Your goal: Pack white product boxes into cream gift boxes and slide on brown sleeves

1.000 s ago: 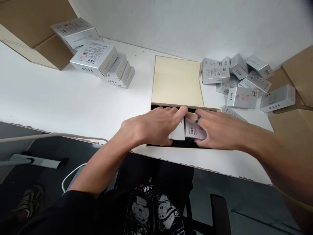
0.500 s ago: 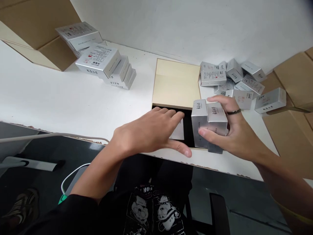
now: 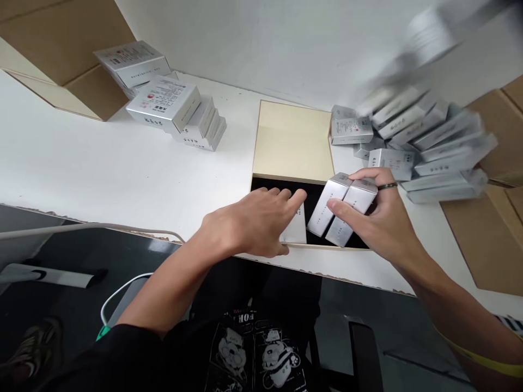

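A stack of silver boxes (image 3: 171, 103) sits at the table's (image 3: 102, 163) far left beside a cardboard carton (image 3: 61, 49). Blurred silver boxes (image 3: 429, 141) are heaped at right near more cardboard (image 3: 486, 228).

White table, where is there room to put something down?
The white table is bare between the stack of silver boxes and the tan box, down to the near edge beside the left hand. It is crowded at the right: the right hand holds two silver boxes beside a blurred heap of boxes.
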`<state>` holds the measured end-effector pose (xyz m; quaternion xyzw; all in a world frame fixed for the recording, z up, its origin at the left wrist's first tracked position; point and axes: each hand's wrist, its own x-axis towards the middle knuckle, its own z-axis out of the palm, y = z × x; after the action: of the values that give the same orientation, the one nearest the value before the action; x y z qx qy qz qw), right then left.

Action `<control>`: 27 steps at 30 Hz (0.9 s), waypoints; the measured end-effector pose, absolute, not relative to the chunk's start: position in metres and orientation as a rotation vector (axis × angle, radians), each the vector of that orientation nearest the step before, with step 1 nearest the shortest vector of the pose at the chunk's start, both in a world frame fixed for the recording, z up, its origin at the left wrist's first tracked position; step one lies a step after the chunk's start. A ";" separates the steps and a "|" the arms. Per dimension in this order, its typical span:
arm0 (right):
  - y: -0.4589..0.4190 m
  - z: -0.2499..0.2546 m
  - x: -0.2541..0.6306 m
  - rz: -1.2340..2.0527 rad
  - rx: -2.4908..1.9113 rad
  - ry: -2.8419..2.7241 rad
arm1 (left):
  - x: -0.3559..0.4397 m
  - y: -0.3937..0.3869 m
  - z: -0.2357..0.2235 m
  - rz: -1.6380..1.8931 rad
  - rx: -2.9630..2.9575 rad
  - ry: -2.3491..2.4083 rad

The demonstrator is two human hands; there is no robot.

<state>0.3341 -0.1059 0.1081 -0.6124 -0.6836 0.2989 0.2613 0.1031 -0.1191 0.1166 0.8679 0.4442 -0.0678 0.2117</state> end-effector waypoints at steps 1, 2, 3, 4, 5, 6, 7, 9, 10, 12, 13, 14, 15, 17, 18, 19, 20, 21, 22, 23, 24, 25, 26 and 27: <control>-0.106 0.108 0.335 0.805 -1.664 -1.852 | 0.103 -0.119 0.117 -0.186 2.413 1.233; -0.106 0.109 0.335 0.790 -1.663 -1.862 | 0.103 -0.120 0.117 -0.171 2.422 1.225; -0.106 0.109 0.335 0.766 -1.654 -1.881 | 0.104 -0.121 0.117 -0.133 2.441 1.206; -0.106 0.109 0.336 0.731 -1.643 -1.894 | 0.107 -0.123 0.117 -0.069 2.465 1.187; -0.107 0.109 0.335 0.698 -1.630 -1.894 | 0.111 -0.126 0.116 0.027 2.479 1.195; -0.107 0.108 0.335 0.682 -1.619 -1.883 | 0.117 -0.130 0.115 0.156 2.476 1.241; -0.108 0.108 0.333 0.691 -1.610 -1.860 | 0.125 -0.134 0.113 0.301 2.455 1.317; -0.110 0.106 0.330 0.759 -1.602 -1.785 | 0.145 -0.143 0.109 0.560 2.370 1.486; -0.111 0.105 0.328 0.800 -1.598 -1.750 | 0.154 -0.147 0.106 0.648 2.324 1.539; -0.111 0.103 0.328 0.843 -1.587 -1.705 | 0.168 -0.152 0.102 0.706 2.260 1.539; -0.110 0.103 0.330 0.855 -1.584 -1.705 | 0.172 -0.153 0.101 0.698 2.224 1.516; -0.109 0.103 0.334 0.870 -1.586 -1.724 | 0.173 -0.153 0.100 0.686 2.181 1.493; -0.108 0.105 0.339 0.888 -1.588 -1.762 | 0.172 -0.152 0.100 0.679 2.143 1.470; -0.105 0.111 0.355 0.891 -1.601 -1.935 | 0.166 -0.149 0.102 0.703 2.090 1.429; -0.103 0.115 0.364 0.832 -1.603 -2.077 | 0.162 -0.147 0.103 0.725 2.072 1.411; -0.102 0.120 0.373 0.722 -1.584 -2.230 | 0.158 -0.145 0.104 0.739 2.056 1.395; -0.101 0.124 0.380 0.582 -1.520 -2.375 | 0.154 -0.143 0.105 0.742 2.040 1.382; -0.099 0.128 0.387 0.449 -1.425 -2.500 | 0.152 -0.142 0.106 0.732 2.022 1.375; -0.098 0.131 0.391 0.324 -1.304 -2.587 | 0.150 -0.140 0.108 0.715 2.002 1.376; -0.097 0.132 0.393 0.202 -1.178 -2.642 | 0.149 -0.138 0.109 0.697 1.984 1.380; -0.097 0.132 0.394 0.084 -1.066 -2.690 | 0.148 -0.136 0.111 0.677 1.972 1.383; -0.096 0.131 0.393 -0.035 -0.976 -2.740 | 0.147 -0.134 0.112 0.653 1.967 1.382; -0.095 0.129 0.391 -0.155 -0.907 -2.792 | 0.147 -0.132 0.114 0.624 1.972 1.379; -0.093 0.127 0.388 -0.254 -0.859 -2.840 | 0.146 -0.130 0.116 0.590 1.985 1.372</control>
<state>0.3884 -0.0933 0.1266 -0.2874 -0.9505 -0.0850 0.0816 0.1460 -0.1305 0.1156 0.7563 0.5227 0.2247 0.3231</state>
